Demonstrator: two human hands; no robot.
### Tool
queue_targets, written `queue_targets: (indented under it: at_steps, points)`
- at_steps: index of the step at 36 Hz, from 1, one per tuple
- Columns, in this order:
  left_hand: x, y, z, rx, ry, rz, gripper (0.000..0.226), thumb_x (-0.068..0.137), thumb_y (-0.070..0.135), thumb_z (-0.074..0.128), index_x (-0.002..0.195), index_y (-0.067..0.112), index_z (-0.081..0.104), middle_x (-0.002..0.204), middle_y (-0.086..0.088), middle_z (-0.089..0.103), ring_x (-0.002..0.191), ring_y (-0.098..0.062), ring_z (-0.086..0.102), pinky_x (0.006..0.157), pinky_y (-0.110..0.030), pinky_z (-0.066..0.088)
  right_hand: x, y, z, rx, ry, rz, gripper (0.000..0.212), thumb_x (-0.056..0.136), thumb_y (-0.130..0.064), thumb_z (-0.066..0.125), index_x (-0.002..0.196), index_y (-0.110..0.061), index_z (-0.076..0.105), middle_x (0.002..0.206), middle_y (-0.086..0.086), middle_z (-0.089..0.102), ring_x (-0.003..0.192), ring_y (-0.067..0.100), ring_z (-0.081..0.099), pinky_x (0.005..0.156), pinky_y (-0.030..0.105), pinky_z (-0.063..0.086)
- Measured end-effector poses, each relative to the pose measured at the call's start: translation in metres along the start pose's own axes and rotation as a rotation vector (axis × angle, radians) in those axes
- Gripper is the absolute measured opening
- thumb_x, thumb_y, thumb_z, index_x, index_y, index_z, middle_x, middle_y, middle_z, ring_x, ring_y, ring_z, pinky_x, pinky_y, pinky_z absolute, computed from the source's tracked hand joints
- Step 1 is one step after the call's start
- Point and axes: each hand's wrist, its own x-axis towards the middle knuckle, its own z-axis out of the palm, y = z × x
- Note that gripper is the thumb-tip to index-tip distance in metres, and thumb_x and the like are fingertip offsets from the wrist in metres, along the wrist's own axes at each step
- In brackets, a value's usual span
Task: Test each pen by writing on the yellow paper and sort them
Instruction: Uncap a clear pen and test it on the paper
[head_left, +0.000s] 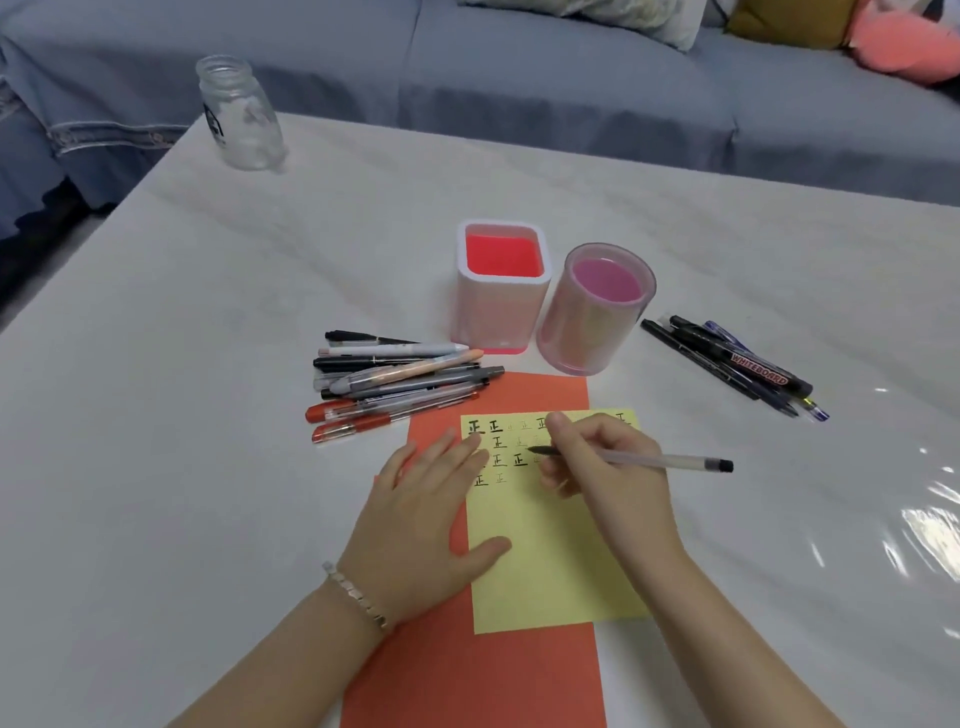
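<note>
Your white table (208, 312) carries everything. On it lies one orange sheet (519, 395). Over that sheet's right edge lies one yellow paper (550, 561), pale and rectangular. Its top rows are filled with small handwritten marks, some bold black, others faint.

Your left hand (431, 525) lies flat with fingers spread, pressing the yellow paper's left edge and the orange sheet beside it. Your right hand (608, 467) pinches one clear-barrelled pen (660, 460) with a black end. Its dark tip is down among the marks and its barrel points right. Your two hands are near each other but apart.

Behind the sheets two holders stand side by side: a square pink holder (501, 312) with a white rim and, to its right, a round pink holder (592, 332). One clear glass bottle (241, 117) stands near the far left corner.

Left of the sheets is a heap of pens (395, 382), roughly ten, too overlapped to count exactly. The two nearest you have red caps. Right of the round holder lies a smaller bunch of dark markers (737, 369), four or five, one lettered WHITEBOARD.
</note>
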Motion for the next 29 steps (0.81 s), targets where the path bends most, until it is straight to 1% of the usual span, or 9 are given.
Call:
queue_targets:
  at_steps: [5, 8, 9, 11, 13, 15, 20, 25, 29]
  points:
    - [0.0, 0.001, 0.0, -0.023, 0.014, -0.009, 0.073, 0.072, 0.065, 0.044, 0.129, 0.02, 0.051, 0.141, 0.007, 0.043, 0.134, -0.007, 0.023, 0.107, -0.038, 0.015, 0.007, 0.017, 0.012, -0.03, 0.218, -0.006, 0.049, 0.083, -0.027, 0.067, 0.048, -0.01, 0.038, 0.034, -0.002, 0.046, 0.035, 0.01, 0.042, 0.044, 0.017, 0.037]
    - [0.001, 0.003, -0.002, -0.052, 0.028, -0.018, 0.073, 0.069, 0.064, 0.046, 0.126, 0.02, 0.054, 0.139, 0.006, 0.046, 0.133, -0.008, 0.025, 0.107, -0.039, 0.016, 0.011, 0.028, 0.017, -0.084, 0.287, -0.035, 0.051, 0.086, -0.019, 0.063, 0.045, -0.011, 0.033, 0.032, -0.006, 0.037, 0.035, 0.007, 0.034, 0.042, 0.016, 0.031]
    - [0.001, 0.003, -0.002, -0.056, 0.029, -0.021, 0.073, 0.069, 0.063, 0.046, 0.126, 0.019, 0.054, 0.139, 0.006, 0.046, 0.133, -0.008, 0.025, 0.107, -0.039, 0.015, 0.012, 0.031, 0.02, -0.098, 0.298, -0.045, 0.05, 0.086, -0.015, 0.061, 0.045, -0.011, 0.033, 0.035, -0.003, 0.036, 0.036, 0.008, 0.032, 0.042, 0.017, 0.03]
    - [0.001, 0.003, -0.002, -0.054, 0.025, -0.026, 0.073, 0.069, 0.063, 0.046, 0.127, 0.02, 0.054, 0.14, 0.007, 0.045, 0.134, -0.008, 0.024, 0.108, -0.039, 0.014, 0.012, 0.035, 0.024, -0.114, 0.313, -0.066, 0.045, 0.085, -0.009, 0.058, 0.047, -0.007, 0.033, 0.043, 0.009, 0.037, 0.041, 0.011, 0.032, 0.044, 0.02, 0.029]
    - [0.0, 0.003, -0.002, -0.053, 0.021, -0.03, 0.073, 0.068, 0.063, 0.046, 0.127, 0.02, 0.054, 0.14, 0.007, 0.044, 0.135, -0.009, 0.024, 0.108, -0.039, 0.014, 0.011, 0.037, 0.028, -0.128, 0.32, -0.085, 0.042, 0.084, -0.006, 0.056, 0.049, -0.001, 0.034, 0.048, 0.013, 0.038, 0.046, 0.013, 0.033, 0.047, 0.022, 0.029]
    - [0.0, 0.004, -0.003, -0.057, 0.018, -0.036, 0.073, 0.068, 0.063, 0.046, 0.127, 0.021, 0.054, 0.141, 0.008, 0.043, 0.135, -0.01, 0.025, 0.108, -0.04, 0.015, 0.01, 0.039, 0.03, -0.131, 0.323, -0.105, 0.04, 0.083, -0.006, 0.056, 0.05, 0.001, 0.034, 0.048, 0.012, 0.037, 0.047, 0.013, 0.033, 0.048, 0.02, 0.029]
    - [0.0, 0.004, -0.003, -0.064, 0.016, -0.042, 0.072, 0.068, 0.063, 0.046, 0.128, 0.024, 0.052, 0.142, 0.007, 0.042, 0.136, -0.012, 0.025, 0.108, -0.042, 0.015, 0.01, 0.042, 0.031, -0.125, 0.343, -0.125, 0.042, 0.08, -0.005, 0.056, 0.046, -0.01, 0.031, 0.045, 0.003, 0.032, 0.047, 0.009, 0.031, 0.048, 0.018, 0.029]
    - [-0.001, 0.004, -0.002, -0.079, 0.024, -0.04, 0.066, 0.069, 0.061, 0.047, 0.128, 0.034, 0.05, 0.144, 0.005, 0.039, 0.138, -0.015, 0.023, 0.11, -0.044, 0.014, 0.009, 0.041, 0.032, -0.134, 0.338, -0.134, 0.035, 0.07, -0.016, 0.051, 0.05, 0.002, 0.03, 0.051, 0.028, 0.037, 0.049, 0.015, 0.033, 0.049, 0.022, 0.029]
    - [-0.001, 0.004, -0.002, -0.072, 0.02, -0.046, 0.065, 0.07, 0.061, 0.046, 0.128, 0.034, 0.051, 0.144, 0.004, 0.038, 0.138, -0.015, 0.022, 0.11, -0.045, 0.013, 0.008, 0.042, 0.032, -0.137, 0.328, -0.136, 0.034, 0.07, -0.016, 0.05, 0.049, -0.002, 0.028, 0.048, 0.016, 0.034, 0.048, 0.014, 0.032, 0.048, 0.02, 0.028]
